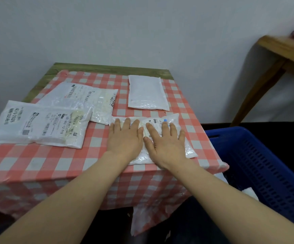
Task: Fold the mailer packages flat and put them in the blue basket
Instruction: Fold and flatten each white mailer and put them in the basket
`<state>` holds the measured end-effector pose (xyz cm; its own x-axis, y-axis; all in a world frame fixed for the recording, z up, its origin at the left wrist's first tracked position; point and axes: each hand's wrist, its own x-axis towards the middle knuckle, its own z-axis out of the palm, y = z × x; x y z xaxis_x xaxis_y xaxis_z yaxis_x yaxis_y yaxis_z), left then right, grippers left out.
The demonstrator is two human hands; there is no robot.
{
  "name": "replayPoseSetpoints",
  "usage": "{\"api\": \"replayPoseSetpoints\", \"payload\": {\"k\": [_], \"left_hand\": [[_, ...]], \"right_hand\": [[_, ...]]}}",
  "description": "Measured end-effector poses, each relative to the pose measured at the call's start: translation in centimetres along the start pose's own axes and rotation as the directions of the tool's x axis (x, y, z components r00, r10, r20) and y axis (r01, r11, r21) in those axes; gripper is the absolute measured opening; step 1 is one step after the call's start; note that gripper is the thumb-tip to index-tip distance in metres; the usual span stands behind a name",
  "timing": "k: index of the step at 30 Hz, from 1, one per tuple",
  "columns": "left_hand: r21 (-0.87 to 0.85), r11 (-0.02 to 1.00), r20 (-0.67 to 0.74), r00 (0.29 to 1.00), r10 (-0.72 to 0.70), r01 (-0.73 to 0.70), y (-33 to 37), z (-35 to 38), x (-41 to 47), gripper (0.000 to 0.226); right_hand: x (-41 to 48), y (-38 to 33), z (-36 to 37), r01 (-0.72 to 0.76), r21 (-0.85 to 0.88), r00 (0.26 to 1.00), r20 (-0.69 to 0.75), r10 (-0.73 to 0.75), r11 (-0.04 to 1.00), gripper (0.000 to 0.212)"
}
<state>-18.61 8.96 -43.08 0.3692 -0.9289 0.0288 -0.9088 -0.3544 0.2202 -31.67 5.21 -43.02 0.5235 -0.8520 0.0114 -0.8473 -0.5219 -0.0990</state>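
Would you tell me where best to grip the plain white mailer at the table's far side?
Probably its near short edge, approached from the near side. The plain mailer lies flat and alone on the checked cloth, that edge closest to both hands.

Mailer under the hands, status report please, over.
Left hand and right hand open, fingers flat on the mailer. Not yet folded. Three other mailers on the table. Blue basket to the right, path clear.

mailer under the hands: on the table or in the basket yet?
On the table. The mailer lies on the checked cloth, with the left hand and right hand pressing it flat-fingered; the blue basket sits apart.
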Motion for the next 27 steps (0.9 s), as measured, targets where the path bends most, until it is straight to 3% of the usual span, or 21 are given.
{"api": "replayPoseSetpoints", "payload": {"k": [4, 10, 17, 21, 27], "left_hand": [[-0.007, 1.000, 0.003, 1.000, 0.000, 0.000, 0.2, -0.1, 0.1, 0.052], [0.003, 1.000, 0.006, 1.000, -0.003, 0.003, 0.1, -0.1, -0.1, 0.052], [0.017, 1.000, 0.096, 0.995, -0.011, 0.009, 0.1, -0.9, -0.1, 0.055], [0.138, 0.990, 0.053, 0.998, -0.034, 0.027, 1.2, -2.3, 0.6, 0.058], [0.056, 0.998, 0.064, 0.998, 0.028, -0.032, 2.1, -0.4, 0.8, 0.052]], "right_hand": [[0.1, 0.1, 0.1, 0.008, -0.022, 1.000, -0.025, -0.008, 1.000, 0.081], [0.1, 0.0, 0.2, 0.008, -0.038, 0.999, -0.033, -0.009, 0.999, 0.082], [0.1, 0.3, -1.5, -0.013, 0.083, 0.996, 0.093, 0.005, 0.996, 0.051], [2.2, 1.1, -3.4, -0.042, 0.182, 0.999, -0.011, 0.045, 0.982, 0.046], [4.4, 2.2, -0.7, 0.016, 0.176, 1.000, -0.008, -0.015, 0.984, 0.049]]}}
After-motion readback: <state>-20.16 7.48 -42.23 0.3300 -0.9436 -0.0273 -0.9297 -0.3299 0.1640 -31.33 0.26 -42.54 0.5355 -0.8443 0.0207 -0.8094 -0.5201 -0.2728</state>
